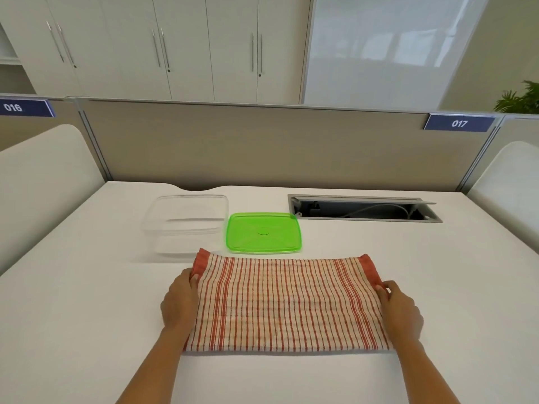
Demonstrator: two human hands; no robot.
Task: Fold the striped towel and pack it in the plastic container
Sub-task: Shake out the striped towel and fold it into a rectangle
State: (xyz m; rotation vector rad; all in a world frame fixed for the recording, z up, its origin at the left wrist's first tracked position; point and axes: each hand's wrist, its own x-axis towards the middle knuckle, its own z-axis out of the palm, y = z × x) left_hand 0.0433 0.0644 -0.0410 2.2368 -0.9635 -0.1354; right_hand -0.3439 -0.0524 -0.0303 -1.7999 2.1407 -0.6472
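**A:** What does the head view give you?

**B:** I see the towel point(287, 304) lying flat on the white desk point(73, 316), spread wide from left to right, red stripes on cream with a solid red band at each short end. It looks doubled over, with a thick edge along the near side.

**A:** And the hands?

**B:** The left hand point(179, 301) sits at the towel's left edge, its grip closed on the cloth just below the red band, thumb on top. The right hand point(401, 309) mirrors it at the right edge, fingers pinched on the cloth by the right band. Both forearms come up from the bottom of the picture.

**A:** Where is the container?

**B:** The clear container point(186, 221) stands on the desk behind the towel's left corner, open, nothing that I can see inside. The towel's far left corner reaches its near wall; I cannot tell whether they touch.

**A:** The lid?

**B:** The green lid point(264, 233) lies flat on the desk just right of the container and just behind the towel's far edge.

**A:** Anything else?

**B:** An open cable hatch point(364, 208) is set in the desk to the right of the lid, a wire visible in it. Behind it runs a beige partition point(262, 147) with a blue tag point(459, 123) reading 017.
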